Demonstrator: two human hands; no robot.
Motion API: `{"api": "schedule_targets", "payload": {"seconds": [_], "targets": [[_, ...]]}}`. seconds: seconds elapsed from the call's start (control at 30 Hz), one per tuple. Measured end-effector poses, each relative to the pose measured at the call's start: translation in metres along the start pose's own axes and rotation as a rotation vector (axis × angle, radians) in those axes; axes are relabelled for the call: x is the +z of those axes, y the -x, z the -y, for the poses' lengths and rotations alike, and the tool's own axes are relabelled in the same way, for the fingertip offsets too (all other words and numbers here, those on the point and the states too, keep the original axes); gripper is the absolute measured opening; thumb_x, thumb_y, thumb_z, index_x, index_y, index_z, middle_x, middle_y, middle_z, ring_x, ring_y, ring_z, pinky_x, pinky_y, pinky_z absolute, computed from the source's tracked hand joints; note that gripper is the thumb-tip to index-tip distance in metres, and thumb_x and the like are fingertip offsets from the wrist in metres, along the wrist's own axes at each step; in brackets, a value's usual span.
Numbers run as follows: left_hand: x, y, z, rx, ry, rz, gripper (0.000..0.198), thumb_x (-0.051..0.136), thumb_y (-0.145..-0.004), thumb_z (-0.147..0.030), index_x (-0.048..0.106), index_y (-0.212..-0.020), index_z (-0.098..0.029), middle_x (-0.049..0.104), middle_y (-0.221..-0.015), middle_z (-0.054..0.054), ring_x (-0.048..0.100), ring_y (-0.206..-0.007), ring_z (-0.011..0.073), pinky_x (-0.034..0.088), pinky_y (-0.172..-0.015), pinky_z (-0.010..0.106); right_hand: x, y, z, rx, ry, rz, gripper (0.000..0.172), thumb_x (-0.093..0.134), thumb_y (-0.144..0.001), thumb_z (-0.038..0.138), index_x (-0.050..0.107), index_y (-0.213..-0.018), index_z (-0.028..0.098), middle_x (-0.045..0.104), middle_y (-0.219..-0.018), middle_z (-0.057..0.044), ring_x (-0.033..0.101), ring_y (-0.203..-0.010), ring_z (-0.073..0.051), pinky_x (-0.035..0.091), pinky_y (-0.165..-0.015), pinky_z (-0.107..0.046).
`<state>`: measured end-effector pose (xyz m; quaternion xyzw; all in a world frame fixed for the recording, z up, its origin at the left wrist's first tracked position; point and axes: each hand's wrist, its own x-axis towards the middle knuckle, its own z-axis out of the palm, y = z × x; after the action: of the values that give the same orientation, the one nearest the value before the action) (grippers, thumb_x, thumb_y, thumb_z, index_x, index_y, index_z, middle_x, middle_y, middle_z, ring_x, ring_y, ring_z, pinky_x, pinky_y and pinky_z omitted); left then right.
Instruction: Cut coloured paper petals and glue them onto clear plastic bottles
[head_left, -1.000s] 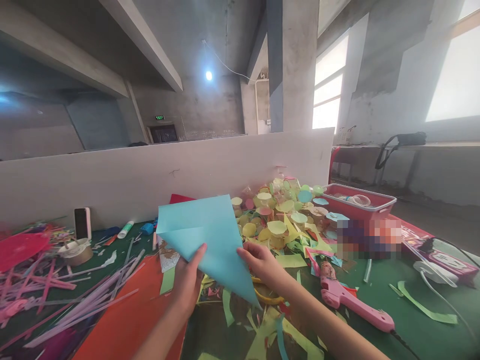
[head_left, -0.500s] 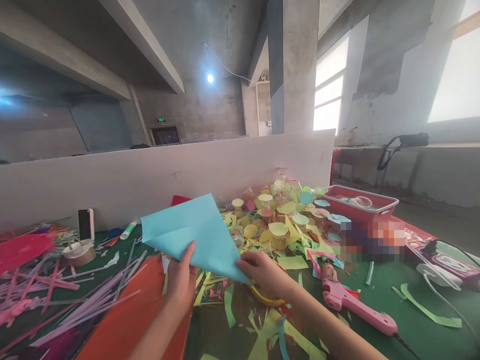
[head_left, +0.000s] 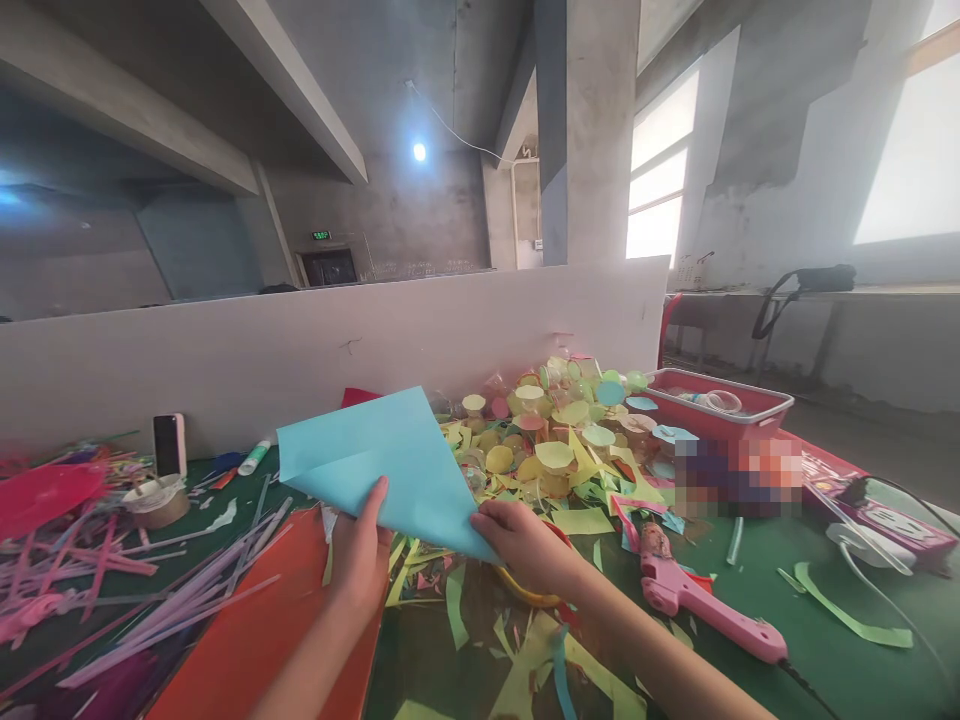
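Note:
A light-blue sheet of paper (head_left: 367, 435), folded over on itself along its lower side, is held up above the table. My left hand (head_left: 364, 555) grips its lower edge, thumb on the near face and the other fingers hidden behind. At the lower right corner, my right hand (head_left: 517, 535) pinches the paper between thumb and fingers. Beneath the left forearm lies an orange sheet (head_left: 232, 630). Under the right hand, part of a yellow ring-shaped rim (head_left: 534, 592) shows among paper scraps.
A pink glue gun (head_left: 712, 610) lies to the right. Behind the hands is a heap of paper discs and clear cups (head_left: 555, 455). A red basket (head_left: 720, 405) stands at the back right. Paper strips (head_left: 180, 600), a phone (head_left: 169, 446) and a tub (head_left: 156, 500) are left; a white partition (head_left: 375, 335) runs behind.
Both hands keep the same hold on the blue paper. The view has shifted very slightly; otherwise nothing on the table has visibly moved.

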<state>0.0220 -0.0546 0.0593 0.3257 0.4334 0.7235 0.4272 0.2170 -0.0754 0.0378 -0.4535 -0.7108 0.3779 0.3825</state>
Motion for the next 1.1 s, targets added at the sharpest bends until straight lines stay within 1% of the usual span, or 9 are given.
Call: {"api": "schedule_targets", "payload": {"seconds": [0.2, 0.43, 0.63, 0.73, 0.8, 0.97, 1.1], "targets": [[-0.0027, -0.0034, 0.0033, 0.039, 0.003, 0.016, 0.042, 0.071, -0.078, -0.029, 0.059, -0.118, -0.031, 0.058, -0.134, 0.001, 0.057, -0.12, 0.0219, 0.058, -0.08, 0.025, 0.0015, -0.0023, -0.0028, -0.003, -0.003, 0.008, 0.035, 0.042, -0.089, 0.043, 0.032, -0.064, 0.021, 0.027, -0.062, 0.006, 0.024, -0.057, -0.011, 0.021, -0.051, -0.026], [-0.0021, -0.0018, 0.0018, 0.03, 0.002, 0.0, 0.038, 0.071, -0.077, -0.028, 0.061, -0.114, -0.029, 0.061, -0.131, 0.003, 0.059, -0.116, 0.0226, 0.057, -0.083, 0.029, 0.0018, -0.0019, -0.0042, -0.026, -0.015, 0.016, 0.036, 0.042, -0.089, 0.043, 0.031, -0.064, 0.021, 0.026, -0.061, 0.006, 0.024, -0.056, -0.011, 0.02, -0.05, -0.026], [-0.0023, -0.0017, 0.0025, 0.031, -0.015, -0.021, 0.035, 0.071, -0.077, -0.027, 0.062, -0.111, -0.029, 0.063, -0.127, 0.002, 0.062, -0.11, 0.0214, 0.058, -0.074, 0.025, 0.0019, -0.0005, -0.0048, -0.037, -0.007, 0.013, 0.036, 0.042, -0.09, 0.046, 0.034, -0.064, 0.021, 0.028, -0.062, 0.005, 0.025, -0.057, -0.011, 0.022, -0.051, -0.026], [-0.0029, -0.0026, 0.0035, 0.016, -0.037, -0.037, 0.037, 0.072, -0.076, -0.028, 0.062, -0.112, -0.028, 0.064, -0.126, 0.003, 0.064, -0.106, 0.0218, 0.058, -0.065, 0.024, 0.003, -0.0006, -0.005, -0.044, -0.001, 0.013, 0.037, 0.042, -0.09, 0.046, 0.033, -0.064, 0.021, 0.028, -0.062, 0.006, 0.025, -0.058, -0.012, 0.022, -0.052, -0.026], [-0.0039, -0.0037, 0.0046, 0.02, -0.045, -0.029, 0.039, 0.073, -0.075, -0.029, 0.061, -0.113, -0.028, 0.063, -0.127, 0.004, 0.064, -0.106, 0.0223, 0.057, -0.063, 0.023, 0.0033, -0.0007, -0.0046, -0.045, 0.002, 0.013, 0.036, 0.042, -0.09, 0.045, 0.033, -0.064, 0.021, 0.028, -0.062, 0.005, 0.025, -0.058, -0.012, 0.021, -0.052, -0.026], [-0.0075, -0.0063, 0.0064, 0.025, -0.049, -0.012, 0.046, 0.075, -0.074, -0.034, 0.059, -0.117, -0.029, 0.061, -0.13, 0.004, 0.062, -0.11, 0.0238, 0.058, -0.068, 0.025, 0.0028, -0.0003, -0.0033, -0.029, 0.008, 0.01, 0.035, 0.042, -0.09, 0.043, 0.032, -0.064, 0.021, 0.027, -0.061, 0.005, 0.025, -0.056, -0.012, 0.021, -0.052, -0.027], [-0.0064, -0.0045, 0.0034, 0.032, -0.03, -0.019, 0.042, 0.074, -0.075, -0.031, 0.061, -0.115, -0.029, 0.06, -0.13, 0.004, 0.061, -0.112, 0.0233, 0.058, -0.08, 0.03, 0.0033, -0.0007, -0.0032, -0.043, 0.019, -0.016, 0.035, 0.042, -0.09, 0.043, 0.032, -0.063, 0.021, 0.028, -0.061, 0.005, 0.025, -0.056, -0.012, 0.02, -0.052, -0.027]]}}
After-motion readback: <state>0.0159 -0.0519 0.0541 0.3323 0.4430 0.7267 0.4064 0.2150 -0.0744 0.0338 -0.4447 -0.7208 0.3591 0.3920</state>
